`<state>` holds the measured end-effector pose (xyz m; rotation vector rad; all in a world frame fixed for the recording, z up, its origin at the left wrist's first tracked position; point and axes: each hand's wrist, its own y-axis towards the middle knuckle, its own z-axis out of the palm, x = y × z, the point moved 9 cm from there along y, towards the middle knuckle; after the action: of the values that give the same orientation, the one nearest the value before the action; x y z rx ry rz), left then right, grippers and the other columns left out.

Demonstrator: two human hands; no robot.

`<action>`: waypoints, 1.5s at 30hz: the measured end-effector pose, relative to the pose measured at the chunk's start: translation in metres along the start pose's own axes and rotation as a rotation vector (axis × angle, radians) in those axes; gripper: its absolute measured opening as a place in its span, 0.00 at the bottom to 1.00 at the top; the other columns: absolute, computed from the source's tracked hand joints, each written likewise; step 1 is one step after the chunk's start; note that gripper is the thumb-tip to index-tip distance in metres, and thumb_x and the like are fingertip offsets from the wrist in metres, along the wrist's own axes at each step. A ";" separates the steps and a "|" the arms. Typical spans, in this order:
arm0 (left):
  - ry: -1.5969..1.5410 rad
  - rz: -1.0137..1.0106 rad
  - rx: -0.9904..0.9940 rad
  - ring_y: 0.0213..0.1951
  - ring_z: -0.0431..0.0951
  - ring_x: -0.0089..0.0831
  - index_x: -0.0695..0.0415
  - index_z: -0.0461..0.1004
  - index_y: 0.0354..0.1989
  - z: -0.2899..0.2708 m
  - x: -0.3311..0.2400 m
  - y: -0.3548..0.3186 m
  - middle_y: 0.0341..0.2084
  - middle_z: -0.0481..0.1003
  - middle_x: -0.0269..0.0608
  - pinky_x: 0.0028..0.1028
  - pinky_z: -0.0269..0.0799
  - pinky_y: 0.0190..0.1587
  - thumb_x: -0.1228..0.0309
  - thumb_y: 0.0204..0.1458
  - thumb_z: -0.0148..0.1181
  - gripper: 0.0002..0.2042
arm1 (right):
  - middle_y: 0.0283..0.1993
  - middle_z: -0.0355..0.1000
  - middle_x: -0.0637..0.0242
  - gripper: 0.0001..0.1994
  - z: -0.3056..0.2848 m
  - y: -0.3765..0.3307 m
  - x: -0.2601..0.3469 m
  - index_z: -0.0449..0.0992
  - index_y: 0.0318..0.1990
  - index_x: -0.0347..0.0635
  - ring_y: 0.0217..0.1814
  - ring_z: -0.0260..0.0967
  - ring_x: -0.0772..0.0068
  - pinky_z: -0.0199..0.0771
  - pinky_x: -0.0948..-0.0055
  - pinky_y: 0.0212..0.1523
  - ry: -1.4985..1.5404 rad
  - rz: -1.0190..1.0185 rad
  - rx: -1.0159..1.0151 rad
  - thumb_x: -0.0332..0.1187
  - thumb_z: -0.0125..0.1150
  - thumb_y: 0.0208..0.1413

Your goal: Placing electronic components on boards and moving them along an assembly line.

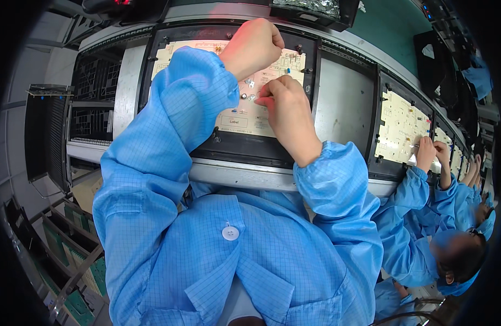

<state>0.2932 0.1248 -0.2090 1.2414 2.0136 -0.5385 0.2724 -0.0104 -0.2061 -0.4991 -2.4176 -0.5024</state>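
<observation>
A cream circuit board (209, 48) lies in a black frame (245, 142) in front of me. My left hand (254, 44) is over the far part of the board, wrist bent, fingers curled; its fingertips are turned away and what they hold is hidden. Over the middle of the board, my right hand (288, 106) has thumb and forefinger pinched together; anything between them is too small to name. Just left of these fingertips, small round parts (244, 96) and a small metal piece (251, 85) are on the board. Red light falls on my left hand.
The frame rests on a metal-railed line (250, 175). To the right, another framed board (394, 127) has a co-worker's hands (428, 155) over it. A black bin of shiny parts (315, 12) stands beyond. Racks with green boards (82, 261) are at lower left.
</observation>
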 end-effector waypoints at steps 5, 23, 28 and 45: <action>0.007 -0.006 0.034 0.27 0.79 0.29 0.67 0.81 0.32 0.016 -0.001 0.011 0.24 0.80 0.45 0.28 0.75 0.33 0.76 0.47 0.63 0.08 | 0.34 0.71 0.53 0.07 -0.002 -0.003 0.003 0.75 0.35 0.34 0.40 0.70 0.50 0.72 0.57 0.42 -0.120 -0.004 -0.023 0.18 0.62 0.46; 0.213 0.001 0.052 0.26 0.80 0.41 0.69 0.79 0.28 0.031 -0.015 0.015 0.22 0.78 0.56 0.34 0.75 0.32 0.78 0.43 0.60 0.06 | 0.35 0.74 0.53 0.12 -0.016 -0.004 -0.017 0.75 0.36 0.33 0.37 0.74 0.48 0.75 0.60 0.38 0.214 0.072 -0.074 0.12 0.58 0.43; 0.379 -0.002 0.008 0.30 0.80 0.51 0.69 0.79 0.31 0.029 -0.029 0.007 0.26 0.77 0.61 0.40 0.75 0.35 0.79 0.46 0.59 0.07 | 0.34 0.76 0.53 0.10 -0.022 -0.003 -0.001 0.76 0.35 0.34 0.36 0.75 0.52 0.75 0.64 0.36 0.240 -0.042 -0.078 0.12 0.56 0.46; 0.265 0.086 0.120 0.32 0.78 0.50 0.67 0.76 0.33 0.003 0.003 -0.072 0.26 0.77 0.56 0.40 0.73 0.39 0.77 0.50 0.58 0.05 | 0.38 0.79 0.62 0.09 -0.060 0.044 -0.097 0.78 0.43 0.30 0.35 0.75 0.78 0.77 0.80 0.37 0.373 0.413 -0.130 0.18 0.60 0.54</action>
<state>0.2293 0.0924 -0.2141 1.5332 2.1582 -0.4789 0.3937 -0.0222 -0.2122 -0.8549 -1.8702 -0.5174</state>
